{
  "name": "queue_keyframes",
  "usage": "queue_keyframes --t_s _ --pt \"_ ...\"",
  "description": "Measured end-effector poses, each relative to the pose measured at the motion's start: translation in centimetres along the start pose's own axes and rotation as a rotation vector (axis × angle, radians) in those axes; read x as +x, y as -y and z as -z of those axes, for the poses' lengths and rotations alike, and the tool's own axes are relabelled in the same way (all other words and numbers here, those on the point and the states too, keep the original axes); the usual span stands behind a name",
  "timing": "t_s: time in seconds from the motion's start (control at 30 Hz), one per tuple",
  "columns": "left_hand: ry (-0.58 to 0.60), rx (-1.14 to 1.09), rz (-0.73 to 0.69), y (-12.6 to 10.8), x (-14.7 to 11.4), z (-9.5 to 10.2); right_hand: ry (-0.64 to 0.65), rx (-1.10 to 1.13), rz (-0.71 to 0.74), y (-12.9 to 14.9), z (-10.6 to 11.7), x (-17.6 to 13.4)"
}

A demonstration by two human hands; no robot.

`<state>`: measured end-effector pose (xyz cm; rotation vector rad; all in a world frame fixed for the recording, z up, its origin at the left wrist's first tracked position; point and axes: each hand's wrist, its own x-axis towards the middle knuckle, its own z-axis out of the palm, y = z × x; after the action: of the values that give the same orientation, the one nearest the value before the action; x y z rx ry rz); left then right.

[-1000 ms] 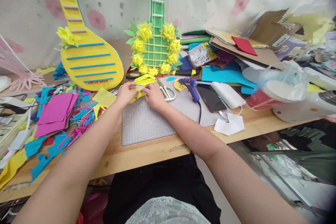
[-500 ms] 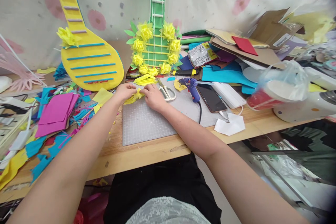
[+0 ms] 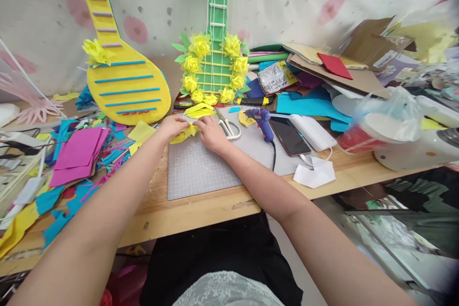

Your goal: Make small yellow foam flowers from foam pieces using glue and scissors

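Both my hands meet over a small piece of yellow crepe paper [image 3: 185,132] above the cutting mat's back left part. My left hand [image 3: 172,126] pinches its left side, and the fingers of my right hand [image 3: 211,131] close on its right side. Just behind lie yellow paper strips [image 3: 199,110]. White-handled scissors [image 3: 230,129] rest beside my right hand. Behind them stands a green paper guitar [image 3: 217,69] ringed with yellow paper flowers [image 3: 200,45]. To its left leans a yellow lute-shaped cutout [image 3: 129,88] with blue bars and one yellow flower.
A purple glue gun [image 3: 263,124], a phone [image 3: 289,135] and a white power bank [image 3: 312,130] lie right of the scissors. Magenta sheets [image 3: 77,158] and paper scraps cover the left side. Cardboard and coloured sheets pile up behind, near a bagged cup [image 3: 376,126].
The view has shifted slightly, so the instruments sit a little lower and further right. My hands stay on the yellow paper with only slight finger movement.
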<state>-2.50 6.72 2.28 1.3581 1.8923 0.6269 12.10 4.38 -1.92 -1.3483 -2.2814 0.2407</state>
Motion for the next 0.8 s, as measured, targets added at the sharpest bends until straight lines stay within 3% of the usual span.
queue_keyframes --t_s 0.33,0.47,0.8 --pt "-0.084 0.312 -0.161 1.4 1.7 -0.5 -0.003 0.027 -0.004 -0.1 0.2 -0.1" --pt "-0.091 0.354 -0.154 1.1 1.2 -0.1 -0.048 0.043 -0.017 -0.5 0.7 -0.2" --pt "-0.046 -0.092 0.050 1.2 0.3 0.0 -0.159 0.043 -0.057 -2.0 1.4 -1.0"
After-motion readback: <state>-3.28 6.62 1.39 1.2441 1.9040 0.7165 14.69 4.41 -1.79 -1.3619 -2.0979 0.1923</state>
